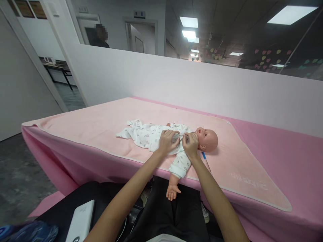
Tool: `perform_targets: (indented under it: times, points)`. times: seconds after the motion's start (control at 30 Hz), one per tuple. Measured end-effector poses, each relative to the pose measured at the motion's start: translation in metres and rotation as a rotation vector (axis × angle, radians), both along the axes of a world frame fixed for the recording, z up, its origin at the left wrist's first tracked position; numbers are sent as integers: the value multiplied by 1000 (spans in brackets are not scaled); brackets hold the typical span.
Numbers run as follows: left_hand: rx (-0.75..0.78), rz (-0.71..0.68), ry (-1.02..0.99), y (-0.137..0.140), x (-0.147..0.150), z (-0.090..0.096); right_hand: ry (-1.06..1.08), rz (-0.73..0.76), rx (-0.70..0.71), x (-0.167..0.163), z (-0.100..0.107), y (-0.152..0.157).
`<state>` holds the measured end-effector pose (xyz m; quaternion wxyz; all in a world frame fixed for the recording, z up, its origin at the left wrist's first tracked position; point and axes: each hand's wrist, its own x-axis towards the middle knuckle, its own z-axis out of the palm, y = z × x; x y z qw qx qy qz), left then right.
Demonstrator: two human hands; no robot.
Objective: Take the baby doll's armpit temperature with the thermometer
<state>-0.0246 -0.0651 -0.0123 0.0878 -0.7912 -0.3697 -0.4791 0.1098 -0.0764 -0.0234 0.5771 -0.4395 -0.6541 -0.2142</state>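
Observation:
A baby doll [209,141] lies on its back, its head to the right. It wears a white printed garment [143,134] that covers its legs. At the doll's chest, my left hand [168,141] pinches the garment's front. Just under the doll's chin, my right hand [191,144] closes its fingers on the same cloth, near the neckline. A thin white edge of cloth stretches between both hands. One doll arm [173,186] hangs over the table's near edge. Beside my right forearm lies a thin stick with a blue end [205,157], partly hidden by that arm.
A light pink blanket [101,124] covers the pink-draped table. Behind it rises a white wall [151,77] with a window above. At lower left a white power bank [80,218] lies on a black seat, next to a blue bundle [32,232]. A person [100,36] shows behind the glass.

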Motion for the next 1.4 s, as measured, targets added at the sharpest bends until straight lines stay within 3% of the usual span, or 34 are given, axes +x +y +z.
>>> perform_targets:
  times: [0.43,0.63,1.03,1.4]
  points:
    - [64,58,-6,3,-1,-5,-3,1,-10,1,1,-1]
    - [79,16,22,7,-2,-7,0,12,-10,1,0,-1]
    - [4,32,51,4,0,-4,-36,6,-4,1,1,-2]
    - [20,34,-110,4,2,-6,-27,6,-3,1,0,-2]
